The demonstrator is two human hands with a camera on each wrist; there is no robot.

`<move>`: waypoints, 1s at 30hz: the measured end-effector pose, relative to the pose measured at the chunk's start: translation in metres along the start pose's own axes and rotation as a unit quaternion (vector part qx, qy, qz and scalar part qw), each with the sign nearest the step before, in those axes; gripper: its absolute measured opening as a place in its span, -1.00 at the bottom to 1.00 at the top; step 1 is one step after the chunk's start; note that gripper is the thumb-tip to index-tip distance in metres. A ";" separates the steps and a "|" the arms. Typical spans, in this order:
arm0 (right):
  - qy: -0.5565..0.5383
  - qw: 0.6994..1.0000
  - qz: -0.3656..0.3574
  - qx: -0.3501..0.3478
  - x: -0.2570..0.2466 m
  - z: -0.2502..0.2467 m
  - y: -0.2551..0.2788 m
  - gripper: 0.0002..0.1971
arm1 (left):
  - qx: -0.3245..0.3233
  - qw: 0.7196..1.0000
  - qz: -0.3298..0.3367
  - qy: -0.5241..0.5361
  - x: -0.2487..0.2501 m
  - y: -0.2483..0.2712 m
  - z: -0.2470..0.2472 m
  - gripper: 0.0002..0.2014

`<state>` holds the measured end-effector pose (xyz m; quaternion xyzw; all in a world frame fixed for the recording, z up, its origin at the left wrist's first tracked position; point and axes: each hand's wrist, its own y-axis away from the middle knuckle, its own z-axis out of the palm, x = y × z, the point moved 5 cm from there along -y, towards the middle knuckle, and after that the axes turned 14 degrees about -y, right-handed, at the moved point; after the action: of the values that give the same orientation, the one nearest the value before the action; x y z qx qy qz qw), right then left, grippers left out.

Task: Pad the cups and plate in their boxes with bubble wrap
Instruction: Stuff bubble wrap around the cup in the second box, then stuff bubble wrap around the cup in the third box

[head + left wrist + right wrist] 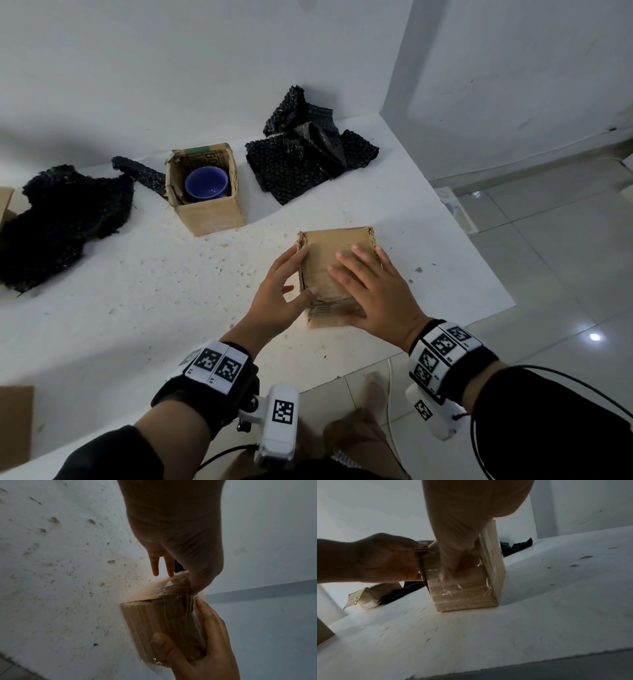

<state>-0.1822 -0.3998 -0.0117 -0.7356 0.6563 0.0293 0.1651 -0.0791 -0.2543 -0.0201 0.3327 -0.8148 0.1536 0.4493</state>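
Note:
A closed brown cardboard box (337, 246), wrapped in clear tape, stands near the table's right front corner. My left hand (284, 284) grips its left wall, thumb on the near top edge. My right hand (370, 291) lies flat on the lid with fingers straight and the thumb down the front face (453, 555). What this box contains is hidden. Behind it an open box (212, 212) holds a blue cup (205, 183) with no wrap around it. Black bubble wrap (301, 161) lies in a pile at the back right, and a larger sheet (65, 219) at the left.
A narrow strip of black wrap (140, 173) lies left of the open box. Another cardboard box (5, 202) shows at the far left edge, and a cardboard piece (15, 421) at the near left. The white table (171, 291) ends just right of my hands, above a tiled floor (565, 257).

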 end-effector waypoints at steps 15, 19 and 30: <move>-0.153 0.987 0.023 -0.041 0.008 -0.005 -0.001 -0.18 | -0.016 0.999 -0.021 0.029 0.005 0.002 -0.001 -0.39; -0.143 0.987 0.035 -0.067 0.013 -0.010 -0.006 -0.13 | -0.002 1.000 -0.028 0.014 0.006 0.001 0.001 -0.38; -0.152 0.973 0.116 -0.133 0.004 -0.046 -0.034 -0.44 | 0.023 0.996 -0.050 -0.075 0.013 -0.027 -0.024 -0.28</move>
<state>-0.1566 -0.4136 0.0377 -0.6569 0.6946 0.2465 0.1592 -0.0505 -0.2656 0.0027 0.3941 -0.8246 0.1244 0.3863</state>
